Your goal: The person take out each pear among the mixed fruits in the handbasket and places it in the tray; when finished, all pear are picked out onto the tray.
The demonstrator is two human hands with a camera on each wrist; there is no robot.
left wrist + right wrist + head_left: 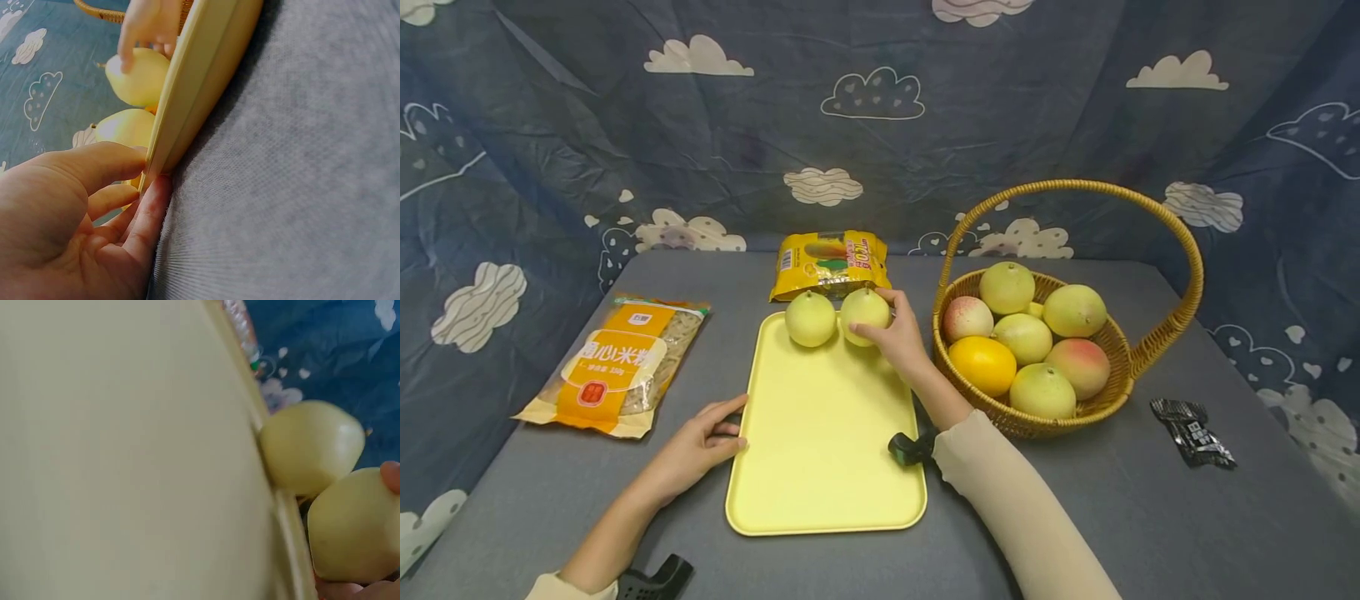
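A yellow tray [823,450] lies on the grey table. My left hand [694,454] pinches its left rim, with the thumb on the edge and the fingers against the side in the left wrist view. At the tray's far right corner, my right hand [904,337] grips a pale green pear [862,312], thumb on the near side and fingers behind. Beside it, a second pear [810,320] sits at the tray's far left corner, stem up. Both pears [312,447] show close together in the right wrist view.
A wicker basket [1037,427] with a tall handle stands right of the tray, holding pears, peaches and a yellow fruit [982,366]. Behind the tray lies a yellow snack packet [831,260]. A bag of rice noodles [617,362] lies left, a small black packet [1193,433] far right.
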